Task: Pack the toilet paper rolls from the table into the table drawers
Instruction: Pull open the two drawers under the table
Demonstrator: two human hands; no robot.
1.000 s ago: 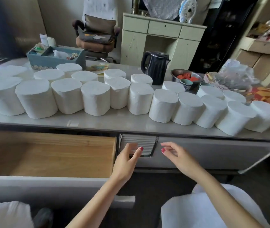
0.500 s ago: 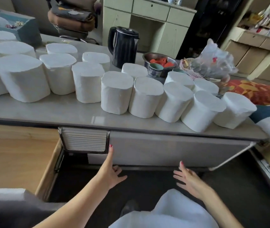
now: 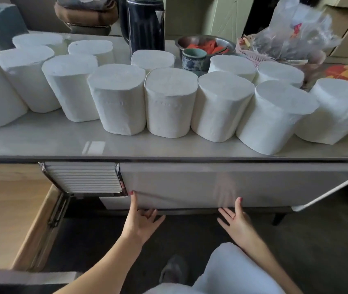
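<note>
Several white toilet paper rolls (image 3: 169,102) stand upright in rows on the grey table (image 3: 168,149). Below the tabletop, the left drawer (image 3: 3,209) is pulled out and shows a bare wooden inside. The right drawer front (image 3: 211,183) sits flush with the table. My left hand (image 3: 141,221) and my right hand (image 3: 235,219) are both at that front's lower edge. Each thumb lies up against the panel, and the straight fingers point under the edge. Neither hand holds a roll.
A ribbed panel (image 3: 83,177) sits between the two drawers. Behind the rolls are a black kettle (image 3: 142,24), a metal bowl (image 3: 202,42) of red pieces, a small cup (image 3: 194,59), a pink basket (image 3: 251,54) and a plastic bag (image 3: 292,32). My white-clad knee (image 3: 228,270) is below.
My view has shifted right, closer to the right drawer. Both hands dropped from beside the ribbed panel and moved right to the lower edge of the right drawer front.
</note>
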